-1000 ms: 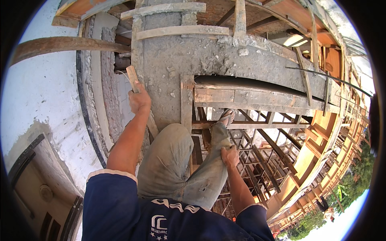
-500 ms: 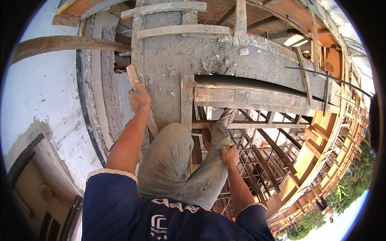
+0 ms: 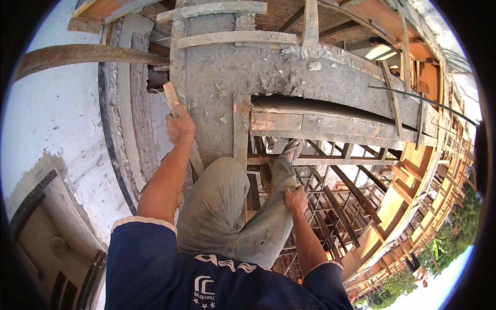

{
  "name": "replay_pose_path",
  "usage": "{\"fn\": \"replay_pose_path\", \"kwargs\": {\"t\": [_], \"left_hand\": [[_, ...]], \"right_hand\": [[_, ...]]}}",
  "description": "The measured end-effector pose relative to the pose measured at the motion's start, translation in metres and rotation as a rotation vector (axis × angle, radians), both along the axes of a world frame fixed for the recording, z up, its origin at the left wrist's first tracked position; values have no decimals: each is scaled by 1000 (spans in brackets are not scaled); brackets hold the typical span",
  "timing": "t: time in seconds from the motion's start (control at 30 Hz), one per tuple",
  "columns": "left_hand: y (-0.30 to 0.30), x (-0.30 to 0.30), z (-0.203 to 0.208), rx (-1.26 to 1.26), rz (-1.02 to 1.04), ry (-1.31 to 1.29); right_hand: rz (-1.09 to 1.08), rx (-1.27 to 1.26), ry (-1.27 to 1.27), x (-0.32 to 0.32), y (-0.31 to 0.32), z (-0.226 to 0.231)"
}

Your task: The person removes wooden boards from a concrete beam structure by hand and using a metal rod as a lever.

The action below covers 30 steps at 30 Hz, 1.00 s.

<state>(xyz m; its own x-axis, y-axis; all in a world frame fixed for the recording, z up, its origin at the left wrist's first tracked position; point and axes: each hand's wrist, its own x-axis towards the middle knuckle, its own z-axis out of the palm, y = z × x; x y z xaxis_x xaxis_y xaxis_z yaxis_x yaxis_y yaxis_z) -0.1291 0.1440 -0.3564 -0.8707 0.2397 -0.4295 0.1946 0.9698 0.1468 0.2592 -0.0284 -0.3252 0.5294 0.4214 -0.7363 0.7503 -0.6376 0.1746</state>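
My left hand (image 3: 181, 125) is closed around a short wooden strip (image 3: 170, 94) at the left edge of the rough concrete slab (image 3: 206, 88). The strip's upper end sticks out past my fingers; its lower part is hidden by the hand. My right hand (image 3: 296, 199) rests with curled fingers on the trouser leg (image 3: 276, 206) below my right knee. That leg stretches forward, and its sandalled foot (image 3: 292, 150) is on a timber rail (image 3: 336, 161). My left knee (image 3: 225, 173) is bent near the slab.
Timber boards (image 3: 299, 124) frame a long dark gap in the slab. Below, a deep lattice of props (image 3: 336, 206) shows through the opening. On the left stands a white wall (image 3: 62, 113) with a curved beam (image 3: 88, 56). A dark rod (image 3: 423, 98) juts in from the right.
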Motion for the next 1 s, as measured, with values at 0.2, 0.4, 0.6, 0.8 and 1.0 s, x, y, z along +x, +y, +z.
{"fn": "replay_pose_path", "kwargs": {"t": [0.2, 0.4, 0.6, 0.8, 1.0], "left_hand": [[-1, -1, -2, 4, 0, 5], [-2, -3, -4, -8, 3, 6], [-1, -1, -6, -13, -1, 28], [-1, -2, -5, -16, -10, 23], [-1, -3, -8, -10, -11, 34]], "right_hand": [[5, 6, 9, -1, 0, 1], [2, 2, 5, -1, 1, 2], [3, 7, -6, -3, 1, 4], [11, 12, -12, -2, 0, 2], [11, -3, -4, -2, 2, 2]]}}
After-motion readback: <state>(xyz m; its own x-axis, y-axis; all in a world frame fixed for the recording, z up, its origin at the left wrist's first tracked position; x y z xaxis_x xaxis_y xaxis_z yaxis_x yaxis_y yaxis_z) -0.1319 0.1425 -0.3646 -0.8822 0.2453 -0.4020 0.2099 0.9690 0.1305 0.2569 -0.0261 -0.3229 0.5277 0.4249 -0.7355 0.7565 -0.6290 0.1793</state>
